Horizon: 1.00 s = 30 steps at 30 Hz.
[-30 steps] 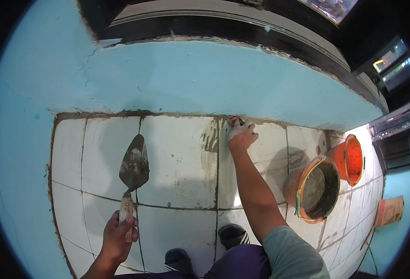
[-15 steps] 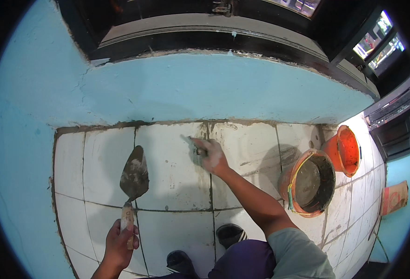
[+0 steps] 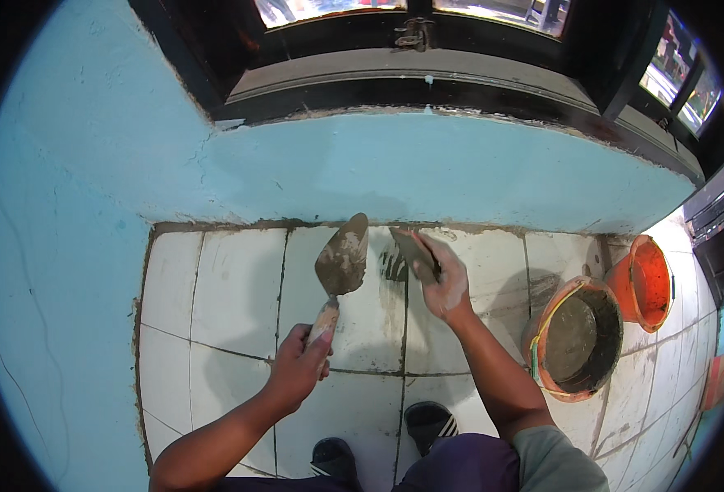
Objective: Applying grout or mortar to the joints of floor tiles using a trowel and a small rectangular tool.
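A brick trowel [image 3: 343,261] with a mortar-smeared, pointed blade is in my left hand [image 3: 300,365], whose fingers wrap its pale wooden handle. The blade points at the foot of the wall, over a white floor tile [image 3: 304,328]. Closed on a flat grey-brown scraper-like piece [image 3: 415,256], my right hand [image 3: 448,283] is just right of the trowel. Its exact kind I cannot make out. Beside this piece, dark wet mortar streaks [image 3: 392,266] mark the tile near a joint. A joint filled with grey mortar [image 3: 296,224] runs along the wall's foot.
To the right stands an orange bucket of grey mortar [image 3: 571,332], with another orange bucket [image 3: 649,283] behind it. A light blue wall [image 3: 460,168] rises ahead under a dark window frame [image 3: 427,90]. My feet in dark sandals [image 3: 431,425] are on the tiles.
My left hand has brought the trowel up and right, close to the right hand. My right hand has turned, showing the flat piece's face, and dark streaks now show on the tile. The view has shifted.
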Each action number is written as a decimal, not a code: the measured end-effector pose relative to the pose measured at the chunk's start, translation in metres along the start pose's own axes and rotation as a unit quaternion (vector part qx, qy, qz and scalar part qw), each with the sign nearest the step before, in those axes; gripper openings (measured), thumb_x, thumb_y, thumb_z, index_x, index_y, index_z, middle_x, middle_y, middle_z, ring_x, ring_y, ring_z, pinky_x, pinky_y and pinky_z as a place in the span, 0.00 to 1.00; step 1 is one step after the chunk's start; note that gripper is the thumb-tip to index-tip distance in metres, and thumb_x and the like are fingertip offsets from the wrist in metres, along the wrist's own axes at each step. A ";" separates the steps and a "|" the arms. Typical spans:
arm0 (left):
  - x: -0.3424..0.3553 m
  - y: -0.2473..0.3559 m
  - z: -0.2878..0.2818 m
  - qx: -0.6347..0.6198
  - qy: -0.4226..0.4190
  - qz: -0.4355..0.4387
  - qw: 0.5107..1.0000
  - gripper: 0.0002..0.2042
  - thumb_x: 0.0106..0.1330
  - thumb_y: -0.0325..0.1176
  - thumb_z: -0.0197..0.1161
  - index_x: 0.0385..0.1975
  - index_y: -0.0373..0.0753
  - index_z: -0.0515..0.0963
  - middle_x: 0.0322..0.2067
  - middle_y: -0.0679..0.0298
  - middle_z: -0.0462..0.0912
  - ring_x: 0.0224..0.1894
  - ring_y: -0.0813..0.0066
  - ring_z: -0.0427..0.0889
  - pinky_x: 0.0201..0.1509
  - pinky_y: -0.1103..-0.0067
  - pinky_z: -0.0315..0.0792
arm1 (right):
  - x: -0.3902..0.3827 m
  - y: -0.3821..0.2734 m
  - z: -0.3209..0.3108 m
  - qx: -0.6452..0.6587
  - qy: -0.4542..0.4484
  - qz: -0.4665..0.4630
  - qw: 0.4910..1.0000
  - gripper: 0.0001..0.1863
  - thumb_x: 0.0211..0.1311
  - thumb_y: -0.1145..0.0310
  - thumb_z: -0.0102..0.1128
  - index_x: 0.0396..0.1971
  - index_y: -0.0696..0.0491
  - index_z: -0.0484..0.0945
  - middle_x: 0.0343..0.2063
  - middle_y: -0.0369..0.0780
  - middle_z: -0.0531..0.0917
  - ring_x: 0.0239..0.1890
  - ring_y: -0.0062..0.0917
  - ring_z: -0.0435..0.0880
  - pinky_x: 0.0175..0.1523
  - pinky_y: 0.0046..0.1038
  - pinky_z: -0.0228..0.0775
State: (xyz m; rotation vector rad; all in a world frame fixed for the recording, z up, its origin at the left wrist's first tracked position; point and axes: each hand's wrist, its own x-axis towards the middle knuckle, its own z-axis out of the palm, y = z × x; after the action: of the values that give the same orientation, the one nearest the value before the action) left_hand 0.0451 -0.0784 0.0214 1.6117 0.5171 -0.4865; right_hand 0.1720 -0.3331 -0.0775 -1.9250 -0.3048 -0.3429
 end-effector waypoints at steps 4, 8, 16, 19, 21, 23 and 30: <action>0.022 0.006 0.031 0.012 -0.006 0.006 1.000 0.16 0.75 0.44 0.58 0.44 0.36 0.69 0.31 0.66 0.74 0.25 0.81 0.72 0.29 0.81 0.68 | 0.042 0.012 -0.009 -0.114 0.035 -0.046 0.992 0.22 0.61 0.77 0.61 0.57 0.51 0.79 0.52 0.47 0.82 0.54 0.45 0.80 0.59 0.36 0.74; 0.031 0.009 0.056 0.017 0.021 0.032 0.999 0.17 0.74 0.44 0.60 0.44 0.34 0.70 0.31 0.65 0.75 0.25 0.81 0.72 0.28 0.81 0.68 | 0.046 0.025 0.001 -0.191 -0.030 -0.003 0.981 0.20 0.65 0.73 0.58 0.57 0.49 0.79 0.54 0.46 0.82 0.57 0.44 0.78 0.62 0.41 0.71; 0.063 0.004 0.083 0.065 0.088 0.036 0.993 0.19 0.71 0.44 0.63 0.44 0.30 0.72 0.31 0.60 0.76 0.28 0.76 0.74 0.32 0.76 0.70 | 0.003 0.029 0.027 -0.078 -0.058 0.065 0.993 0.22 0.65 0.73 0.57 0.60 0.48 0.76 0.50 0.49 0.83 0.53 0.46 0.81 0.58 0.40 0.73; 0.075 -0.011 0.078 0.120 0.124 0.053 0.983 0.21 0.70 0.44 0.63 0.45 0.28 0.73 0.32 0.56 0.78 0.33 0.69 0.77 0.39 0.71 0.71 | 0.002 0.016 0.032 -0.007 -0.120 0.132 0.984 0.24 0.66 0.73 0.56 0.62 0.48 0.74 0.48 0.51 0.84 0.52 0.45 0.82 0.57 0.40 0.73; 0.080 -0.015 0.079 0.141 0.132 0.058 0.979 0.22 0.70 0.45 0.63 0.45 0.27 0.73 0.33 0.55 0.79 0.34 0.67 0.77 0.40 0.70 0.71 | 0.000 0.027 0.033 0.072 -0.163 0.260 0.949 0.21 0.70 0.71 0.55 0.62 0.50 0.74 0.48 0.48 0.85 0.52 0.40 0.84 0.56 0.37 0.74; 0.085 -0.017 0.083 0.124 0.118 0.052 0.984 0.22 0.70 0.45 0.63 0.44 0.27 0.73 0.33 0.55 0.78 0.34 0.66 0.77 0.40 0.70 0.71 | -0.003 0.049 0.033 0.200 -0.165 0.330 0.908 0.20 0.72 0.69 0.55 0.62 0.52 0.74 0.49 0.46 0.84 0.52 0.37 0.84 0.56 0.35 0.75; 0.075 -0.002 0.092 0.007 0.094 0.001 0.996 0.17 0.71 0.44 0.62 0.41 0.33 0.71 0.29 0.64 0.75 0.23 0.80 0.72 0.27 0.80 0.68 | -0.014 0.073 0.014 0.552 -0.159 0.480 0.663 0.19 0.75 0.64 0.53 0.61 0.56 0.71 0.48 0.41 0.82 0.49 0.30 0.84 0.55 0.36 0.80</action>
State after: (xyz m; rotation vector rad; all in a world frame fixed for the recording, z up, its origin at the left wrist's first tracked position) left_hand 0.1030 -0.1663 -0.0335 1.6806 0.6542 -0.3385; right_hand 0.1874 -0.3473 -0.1506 -0.6723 0.2891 0.7727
